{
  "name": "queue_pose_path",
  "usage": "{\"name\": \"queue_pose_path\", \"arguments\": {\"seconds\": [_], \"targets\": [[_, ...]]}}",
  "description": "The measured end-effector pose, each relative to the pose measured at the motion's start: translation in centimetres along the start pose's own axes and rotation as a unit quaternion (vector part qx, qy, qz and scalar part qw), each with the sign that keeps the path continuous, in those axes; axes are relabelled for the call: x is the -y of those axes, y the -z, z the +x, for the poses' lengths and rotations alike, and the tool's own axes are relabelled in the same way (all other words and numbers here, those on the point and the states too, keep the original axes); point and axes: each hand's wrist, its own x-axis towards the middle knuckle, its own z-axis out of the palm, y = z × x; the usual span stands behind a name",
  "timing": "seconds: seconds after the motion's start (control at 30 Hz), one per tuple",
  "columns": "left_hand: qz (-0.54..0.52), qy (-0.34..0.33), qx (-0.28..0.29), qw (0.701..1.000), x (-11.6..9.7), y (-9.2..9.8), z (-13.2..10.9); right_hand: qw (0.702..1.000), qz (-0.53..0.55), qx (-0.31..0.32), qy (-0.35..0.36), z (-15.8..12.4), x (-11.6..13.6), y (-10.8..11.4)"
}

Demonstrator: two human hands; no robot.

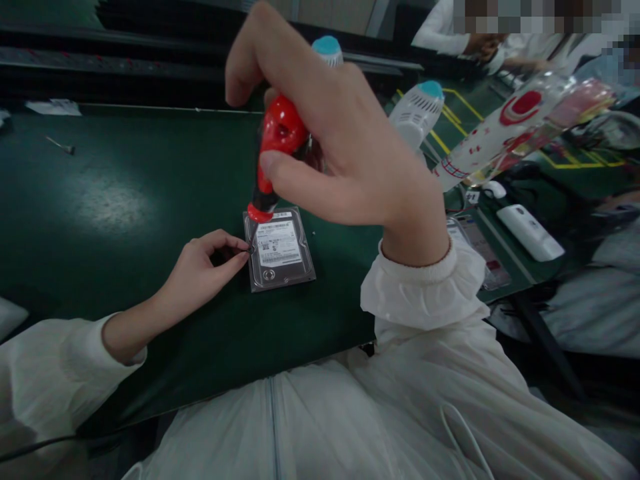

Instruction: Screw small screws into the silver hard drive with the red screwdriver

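A hard drive (285,269) with a white printed label lies flat on the dark green table. My right hand (355,143) is closed around the handle of a red and black screwdriver (284,127), held almost upright above the drive. Its thin shaft runs down to the drive's left edge. There, the thumb and forefinger of my left hand (207,260) are pinched together beside the shaft's tip. Whatever they hold is too small to make out.
A small screw-like piece (61,145) lies on the table (165,153) at the left. White devices with blue tops, one of them a vented unit (419,113), and a printed bottle (493,137) stand to the right. A white handheld device (530,232) lies farther right. Other people are behind.
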Motion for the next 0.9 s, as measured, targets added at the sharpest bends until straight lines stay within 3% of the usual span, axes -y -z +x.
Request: {"name": "queue_pose_path", "arguments": {"seconds": [0.17, 0.27, 0.47, 0.57, 0.67, 0.7, 0.77, 0.9], "targets": [[-0.007, 0.001, 0.0, 1.0, 0.1, -0.1, 0.0, 0.996, -0.012, -0.077, 0.035, 0.1, -1.2, -0.9], [-0.014, 0.008, 0.002, 1.0, -0.1, -0.1, 0.0, 0.998, 0.003, -0.04, 0.049, 0.1, -1.1, -0.6], [0.0, 0.012, 0.001, 1.0, -0.7, 0.1, 0.0, 0.999, -0.022, -0.005, -0.024, 0.0, 0.3, 0.6], [-0.006, 0.016, 0.004, 1.0, -0.6, 0.1, -0.1, 0.999, 0.035, 0.029, 0.004, -0.1, -0.4, 0.2], [-0.007, 0.017, 0.005, 1.0, -0.6, 0.2, -0.1, 0.996, 0.062, -0.01, 0.064, 0.0, -1.0, -0.1], [-0.004, 0.017, 0.006, 1.0, -0.7, 0.2, -0.1, 0.999, 0.039, 0.023, 0.023, 0.1, -0.9, -0.1], [0.002, 0.018, 0.008, 1.0, -0.8, 0.2, -0.1, 0.999, -0.003, 0.008, -0.036, 0.1, -0.4, 0.1], [0.005, 0.02, 0.007, 1.0, -1.1, 0.2, 0.0, 0.998, 0.031, 0.031, -0.041, 0.0, 0.3, 0.7]]}}
